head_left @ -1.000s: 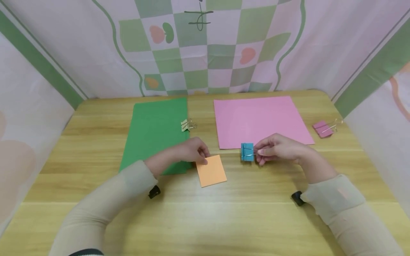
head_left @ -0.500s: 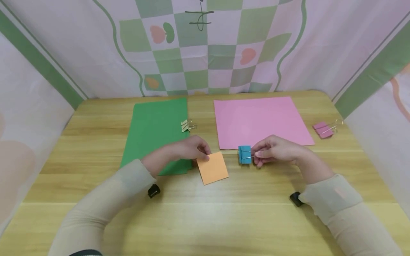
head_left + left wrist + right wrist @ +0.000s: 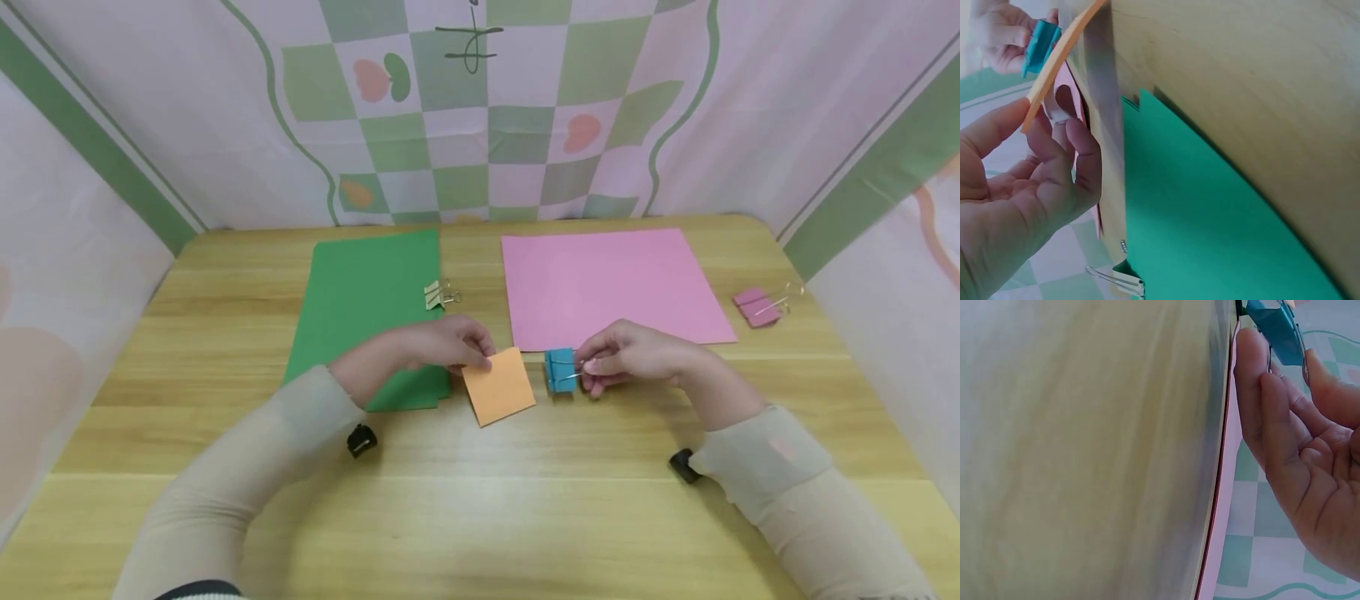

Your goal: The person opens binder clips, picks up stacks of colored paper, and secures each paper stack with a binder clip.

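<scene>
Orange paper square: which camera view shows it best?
The head view: there the orange paper square shows nearly its whole face, its far edge pinched by the left hand. The left wrist view has it nearly edge-on, cut off at the top; the right wrist view, at most a tiny sliver.

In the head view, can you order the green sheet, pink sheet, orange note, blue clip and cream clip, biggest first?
1. Green sheet and pink sheet: too alike to rank, both partly hidden
2. Orange note
3. Blue clip
4. Cream clip
</scene>
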The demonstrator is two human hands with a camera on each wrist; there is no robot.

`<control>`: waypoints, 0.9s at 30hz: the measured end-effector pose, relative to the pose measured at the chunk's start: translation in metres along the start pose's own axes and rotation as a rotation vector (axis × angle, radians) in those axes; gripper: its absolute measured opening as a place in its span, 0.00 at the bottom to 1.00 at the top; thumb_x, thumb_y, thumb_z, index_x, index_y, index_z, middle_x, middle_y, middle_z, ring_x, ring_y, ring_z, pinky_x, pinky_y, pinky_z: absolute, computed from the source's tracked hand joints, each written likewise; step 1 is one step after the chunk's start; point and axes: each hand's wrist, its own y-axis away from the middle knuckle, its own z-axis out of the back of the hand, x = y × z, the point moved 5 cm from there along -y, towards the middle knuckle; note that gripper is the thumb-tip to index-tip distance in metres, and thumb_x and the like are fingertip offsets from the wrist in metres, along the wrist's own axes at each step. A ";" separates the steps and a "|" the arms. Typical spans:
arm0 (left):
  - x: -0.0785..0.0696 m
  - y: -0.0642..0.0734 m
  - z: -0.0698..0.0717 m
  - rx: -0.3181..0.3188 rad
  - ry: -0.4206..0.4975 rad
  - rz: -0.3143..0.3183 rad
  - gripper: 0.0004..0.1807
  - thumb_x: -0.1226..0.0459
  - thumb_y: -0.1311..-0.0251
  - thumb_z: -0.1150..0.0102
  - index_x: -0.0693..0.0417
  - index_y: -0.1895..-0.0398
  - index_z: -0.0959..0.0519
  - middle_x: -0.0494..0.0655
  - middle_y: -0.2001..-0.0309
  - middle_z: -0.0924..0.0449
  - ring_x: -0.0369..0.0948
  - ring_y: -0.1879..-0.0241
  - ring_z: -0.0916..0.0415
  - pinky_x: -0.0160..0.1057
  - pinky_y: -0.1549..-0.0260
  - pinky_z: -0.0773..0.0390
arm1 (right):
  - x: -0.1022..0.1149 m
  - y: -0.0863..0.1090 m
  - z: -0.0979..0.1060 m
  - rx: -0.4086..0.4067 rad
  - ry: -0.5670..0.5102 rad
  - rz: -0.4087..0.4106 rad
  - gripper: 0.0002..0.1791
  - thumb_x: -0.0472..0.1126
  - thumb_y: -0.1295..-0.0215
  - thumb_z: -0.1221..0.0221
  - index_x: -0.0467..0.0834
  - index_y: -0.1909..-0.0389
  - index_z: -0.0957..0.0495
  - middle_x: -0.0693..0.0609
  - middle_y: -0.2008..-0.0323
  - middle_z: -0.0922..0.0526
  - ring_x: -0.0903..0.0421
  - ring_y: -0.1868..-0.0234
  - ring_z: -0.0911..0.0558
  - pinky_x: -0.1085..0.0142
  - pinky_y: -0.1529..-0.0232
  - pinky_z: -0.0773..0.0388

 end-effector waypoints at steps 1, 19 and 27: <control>0.001 -0.001 0.001 -0.008 -0.001 0.002 0.03 0.68 0.33 0.43 0.60 0.60 0.23 0.43 0.70 0.28 0.38 0.71 0.34 0.34 0.67 0.30 | 0.000 -0.001 0.000 0.003 0.005 0.003 0.18 0.29 0.28 0.49 0.20 0.44 0.29 0.44 0.65 0.15 0.56 0.64 0.14 0.67 0.52 0.15; 0.007 -0.007 0.007 -0.017 0.033 0.089 0.11 0.69 0.36 0.40 0.62 0.52 0.17 0.43 0.69 0.19 0.37 0.72 0.25 0.33 0.67 0.17 | 0.008 -0.013 -0.008 0.002 0.089 0.023 0.17 0.28 0.27 0.51 0.22 0.43 0.27 0.43 0.65 0.14 0.55 0.66 0.14 0.65 0.54 0.15; 0.004 -0.007 0.013 -0.011 0.054 0.152 0.07 0.69 0.37 0.36 0.59 0.58 0.16 0.43 0.70 0.18 0.37 0.75 0.25 0.34 0.67 0.15 | 0.014 -0.016 -0.012 0.003 0.086 0.021 0.17 0.27 0.28 0.50 0.22 0.44 0.26 0.43 0.66 0.14 0.55 0.66 0.14 0.64 0.54 0.14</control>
